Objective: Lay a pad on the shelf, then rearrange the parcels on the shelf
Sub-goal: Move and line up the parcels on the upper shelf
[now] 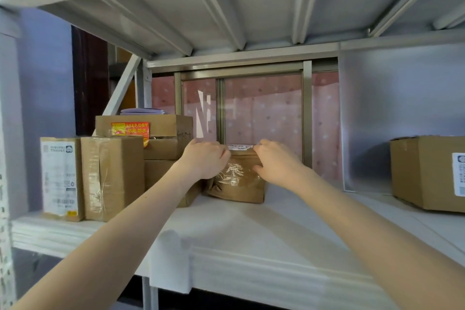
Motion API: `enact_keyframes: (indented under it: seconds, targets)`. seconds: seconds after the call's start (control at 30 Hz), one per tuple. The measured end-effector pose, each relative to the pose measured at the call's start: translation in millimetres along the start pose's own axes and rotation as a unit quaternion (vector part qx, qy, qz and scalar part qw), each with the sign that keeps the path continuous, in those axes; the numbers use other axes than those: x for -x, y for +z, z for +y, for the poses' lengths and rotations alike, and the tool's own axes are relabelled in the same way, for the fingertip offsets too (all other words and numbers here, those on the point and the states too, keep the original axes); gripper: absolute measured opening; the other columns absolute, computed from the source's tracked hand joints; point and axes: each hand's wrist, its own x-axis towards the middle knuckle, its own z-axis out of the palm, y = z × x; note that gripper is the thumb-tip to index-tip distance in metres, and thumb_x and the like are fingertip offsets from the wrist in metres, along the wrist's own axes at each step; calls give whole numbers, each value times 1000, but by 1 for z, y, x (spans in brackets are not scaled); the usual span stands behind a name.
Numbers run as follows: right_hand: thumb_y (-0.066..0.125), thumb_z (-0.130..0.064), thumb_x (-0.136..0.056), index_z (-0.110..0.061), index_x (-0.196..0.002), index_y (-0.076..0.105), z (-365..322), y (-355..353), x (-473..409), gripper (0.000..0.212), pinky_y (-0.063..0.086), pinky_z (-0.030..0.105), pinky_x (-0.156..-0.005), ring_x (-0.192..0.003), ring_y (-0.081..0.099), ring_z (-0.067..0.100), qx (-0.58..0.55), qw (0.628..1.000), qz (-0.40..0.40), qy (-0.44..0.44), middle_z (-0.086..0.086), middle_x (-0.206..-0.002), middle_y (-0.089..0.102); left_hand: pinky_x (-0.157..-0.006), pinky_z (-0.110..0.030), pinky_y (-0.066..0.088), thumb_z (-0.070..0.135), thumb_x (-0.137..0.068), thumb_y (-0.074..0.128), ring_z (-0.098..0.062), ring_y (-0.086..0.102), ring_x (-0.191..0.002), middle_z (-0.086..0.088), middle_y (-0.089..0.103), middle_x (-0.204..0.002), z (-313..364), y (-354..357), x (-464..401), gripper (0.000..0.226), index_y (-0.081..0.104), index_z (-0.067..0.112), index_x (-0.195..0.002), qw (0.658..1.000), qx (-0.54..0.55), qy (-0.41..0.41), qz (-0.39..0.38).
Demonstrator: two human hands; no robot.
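A small brown taped parcel (237, 185) stands on the white foam pad (251, 231) that covers the shelf, at the back middle. My left hand (205, 160) grips its upper left corner and my right hand (275, 162) grips its upper right corner, fingers curled over the top edge. To its left stand more cardboard parcels: a tall one with a white label (61, 178), a taped one (113, 176), and behind them a stack topped by a box with a red "KEEP DRY" sticker (143, 126).
Another cardboard box (427, 171) sits at the far right of the shelf. The upper shelf's metal underside (226, 7) hangs low overhead. A window frame (307, 113) stands behind the shelf, a grey upright post (6, 158) at the left.
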Motion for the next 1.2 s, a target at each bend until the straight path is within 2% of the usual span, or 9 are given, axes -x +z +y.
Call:
enact_keyframes:
  seconds: [0.13,0.27,0.33,0.37,0.4,0.47,0.57,0.83,1.2]
  targets:
    - [59,-20,-86,-3,-114,56,-10,5,-10,33,44,38,-85,-109,55,34,21,1000,-9,-13,14,-114,55,-107,-42,26,22,-99,21,-27,58,-96,-10,64,-97,-18,7,-10,32,46,14,-81,997,-66,28,29]
    - [58,-20,-85,-4,-112,57,-7,4,-11,32,46,39,-84,-107,55,35,7,1000,-26,-6,14,-113,54,-107,-46,31,19,-98,23,-25,44,-78,-2,44,-77,-20,10,-9,30,40,13,-74,996,-82,33,34]
    - [58,-28,-85,-8,-122,52,-4,0,-7,43,47,42,-88,-111,52,34,-15,999,-44,2,14,-116,52,-108,-47,29,23,-98,25,-29,52,-98,-6,55,-92,-20,8,-7,32,51,12,-84,995,-80,51,38]
    - [57,-33,-85,-11,-130,46,-2,-3,-3,51,45,43,-91,-115,50,34,-12,999,-44,4,13,-121,49,-110,-48,27,26,-98,25,-28,50,-115,-8,58,-115,-20,8,-7,35,57,13,-106,995,-73,59,45]
    - [57,-38,-85,-15,-136,39,2,-7,2,58,44,43,-94,-119,47,33,1,999,-32,3,13,-127,47,-113,-49,23,30,-98,25,-26,41,-130,-6,50,-138,-19,9,-5,42,49,17,-129,994,-68,67,51]
    - [55,-43,-85,-19,-142,30,12,-17,14,66,39,43,-100,-127,41,31,22,1000,8,3,10,-138,41,-116,-48,16,38,-99,24,-22,24,-143,-1,27,-156,-11,8,-1,51,27,25,-147,991,-71,93,58]
    - [53,-47,-86,-21,-144,26,36,-34,35,69,33,45,-105,-135,33,27,32,999,38,19,6,-148,34,-117,-47,13,44,-98,25,-21,15,-146,0,17,-159,16,2,3,55,19,27,-150,987,-69,122,81]
    - [53,-49,-85,-22,-145,25,128,-79,106,71,29,49,-109,-137,29,28,75,993,37,85,8,-150,30,-117,-47,14,49,-96,28,-24,17,-145,-3,19,-158,137,2,2,59,19,25,-149,980,-20,174,91]
    - [56,-51,-83,-26,-147,16,280,-100,194,79,20,49,-113,-143,13,28,84,974,33,208,8,-158,6,-116,-45,19,54,-92,37,-24,18,-145,-6,19,-158,295,46,-22,75,7,18,-151,972,40,218,82]
